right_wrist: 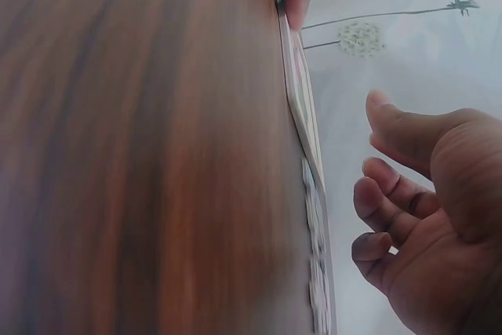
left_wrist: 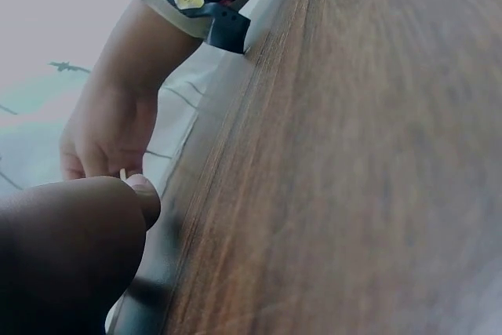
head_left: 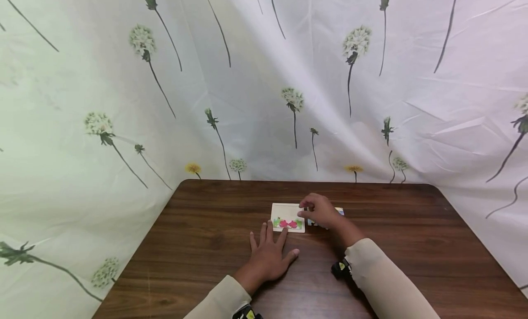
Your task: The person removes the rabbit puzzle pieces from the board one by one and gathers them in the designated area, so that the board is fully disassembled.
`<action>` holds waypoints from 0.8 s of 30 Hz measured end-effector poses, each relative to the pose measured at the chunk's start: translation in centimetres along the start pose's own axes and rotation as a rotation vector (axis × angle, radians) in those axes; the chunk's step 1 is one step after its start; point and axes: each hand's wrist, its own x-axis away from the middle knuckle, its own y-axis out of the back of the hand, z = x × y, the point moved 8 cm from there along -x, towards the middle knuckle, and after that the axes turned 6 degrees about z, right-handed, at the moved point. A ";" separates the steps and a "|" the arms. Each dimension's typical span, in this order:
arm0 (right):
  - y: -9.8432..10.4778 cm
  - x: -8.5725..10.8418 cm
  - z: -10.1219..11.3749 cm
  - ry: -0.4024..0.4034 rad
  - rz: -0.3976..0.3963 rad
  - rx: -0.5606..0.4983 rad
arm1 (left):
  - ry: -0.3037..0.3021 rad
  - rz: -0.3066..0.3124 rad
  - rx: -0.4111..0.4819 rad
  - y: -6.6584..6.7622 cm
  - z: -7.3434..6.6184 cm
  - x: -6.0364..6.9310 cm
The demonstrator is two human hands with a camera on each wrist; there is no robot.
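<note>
A thin white board (head_left: 284, 211) lies on the table, with a pink and green picture strip (head_left: 288, 224) along its near side; it looks like a jigsaw tray with pieces in it. My left hand (head_left: 268, 257) lies spread out, fingertips resting on the board's near edge. Over the board's right edge hovers my right hand (head_left: 321, 212), fingers loosely bent and thumb apart from them. In the right wrist view nothing shows between that hand's (right_wrist: 431, 202) thumb and fingers. Colourful flat pieces (head_left: 340, 211) lie right of the board, partly hidden beneath the right hand.
The dark wooden table (head_left: 198, 236) extends around the board on all sides. A white curtain (head_left: 255, 103) printed with dandelions hangs behind the table's far edge and along its sides. Each wrist wears a black camera strap (head_left: 341, 268).
</note>
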 end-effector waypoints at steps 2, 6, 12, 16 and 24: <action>-0.4 -0.4 0.2 0.009 0.010 0.004 | 0.003 0.000 0.002 0.0 0.0 0.0; -1.3 -1.2 0.8 0.044 0.030 0.002 | 0.015 0.002 -0.007 0.1 -0.1 0.1; -2.4 -2.2 1.6 0.018 0.059 0.004 | 0.041 0.013 -0.022 0.1 0.0 0.0; -3.1 -2.9 1.8 0.010 0.081 0.008 | 0.047 0.012 -0.010 0.2 -0.1 0.1; -4.5 -4.0 2.0 -0.006 0.148 0.009 | 0.058 0.014 -0.009 0.1 -0.1 0.2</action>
